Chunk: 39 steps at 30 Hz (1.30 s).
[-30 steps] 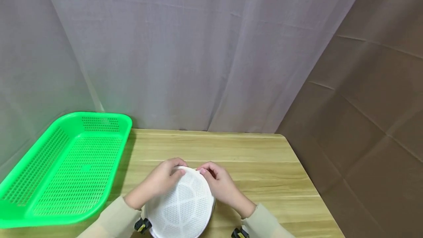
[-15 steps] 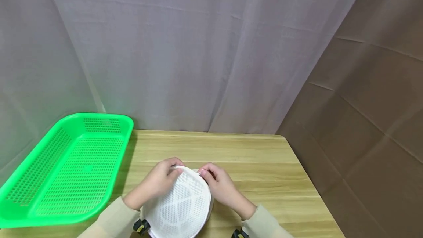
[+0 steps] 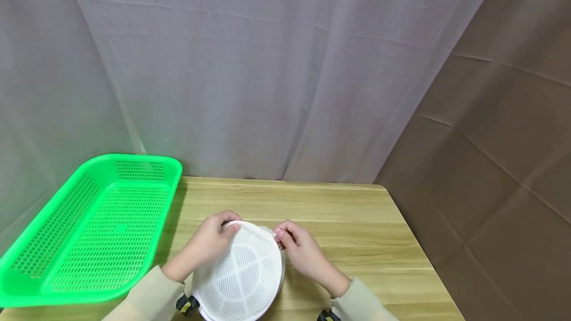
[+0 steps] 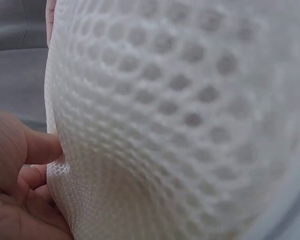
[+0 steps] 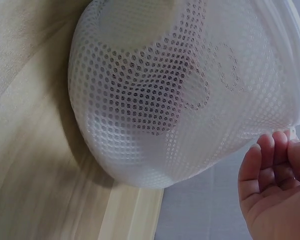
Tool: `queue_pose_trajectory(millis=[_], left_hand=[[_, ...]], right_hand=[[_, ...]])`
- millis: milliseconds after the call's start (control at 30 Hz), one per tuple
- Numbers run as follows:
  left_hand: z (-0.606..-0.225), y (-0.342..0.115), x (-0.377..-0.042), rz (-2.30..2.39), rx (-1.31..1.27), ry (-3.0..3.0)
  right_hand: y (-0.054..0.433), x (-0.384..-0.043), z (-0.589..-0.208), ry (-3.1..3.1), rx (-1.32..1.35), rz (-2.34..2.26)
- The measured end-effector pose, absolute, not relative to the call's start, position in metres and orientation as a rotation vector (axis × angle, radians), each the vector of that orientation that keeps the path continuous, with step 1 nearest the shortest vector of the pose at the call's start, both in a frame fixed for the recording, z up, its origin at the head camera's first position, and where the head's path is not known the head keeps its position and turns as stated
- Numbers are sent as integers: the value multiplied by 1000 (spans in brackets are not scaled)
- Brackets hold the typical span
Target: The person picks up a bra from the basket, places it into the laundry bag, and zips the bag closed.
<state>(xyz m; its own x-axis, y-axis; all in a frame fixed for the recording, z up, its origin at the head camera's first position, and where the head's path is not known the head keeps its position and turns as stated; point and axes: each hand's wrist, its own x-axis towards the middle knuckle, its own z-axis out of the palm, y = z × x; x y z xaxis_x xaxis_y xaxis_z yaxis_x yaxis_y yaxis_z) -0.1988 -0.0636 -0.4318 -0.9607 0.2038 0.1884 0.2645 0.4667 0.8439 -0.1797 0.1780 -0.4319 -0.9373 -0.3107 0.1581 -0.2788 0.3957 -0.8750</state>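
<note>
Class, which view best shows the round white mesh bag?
The head view: the round white mesh bag shows its nearly complete top. The left wrist view gives mainly close-up mesh; the right wrist view, its side and some rim.

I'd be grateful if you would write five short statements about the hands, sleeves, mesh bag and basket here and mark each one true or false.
1. In the head view, the green basket is to the left of the white mesh bag. True.
2. The bag lies inside the basket. False: it is outside the basket, over the wooden table.
3. The left hand holds the bag by its edge. True.
4. The right hand rests flat on the table. False: it pinches at the bag's edge.
5. Both visible sleeves are pale. True.
</note>
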Motion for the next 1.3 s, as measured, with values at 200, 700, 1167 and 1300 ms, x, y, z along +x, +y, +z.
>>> queue_pose_trajectory(millis=[200, 700, 1167, 1300], left_hand=[[-431, -68, -198, -1547, -382, -2626], [-424, -71, -193, -1596, -361, -2594], [-416, -60, -190, -1465, -624, -2658], [-418, -60, -191, -1459, -587, -2650]], right_hand=[[182, -179, -430, 2612, -546, -1586], [165, -162, -396, 2560, -527, -1619], [161, -164, -399, 2514, -493, -1724], [157, -160, -392, 2520, -490, -1723]])
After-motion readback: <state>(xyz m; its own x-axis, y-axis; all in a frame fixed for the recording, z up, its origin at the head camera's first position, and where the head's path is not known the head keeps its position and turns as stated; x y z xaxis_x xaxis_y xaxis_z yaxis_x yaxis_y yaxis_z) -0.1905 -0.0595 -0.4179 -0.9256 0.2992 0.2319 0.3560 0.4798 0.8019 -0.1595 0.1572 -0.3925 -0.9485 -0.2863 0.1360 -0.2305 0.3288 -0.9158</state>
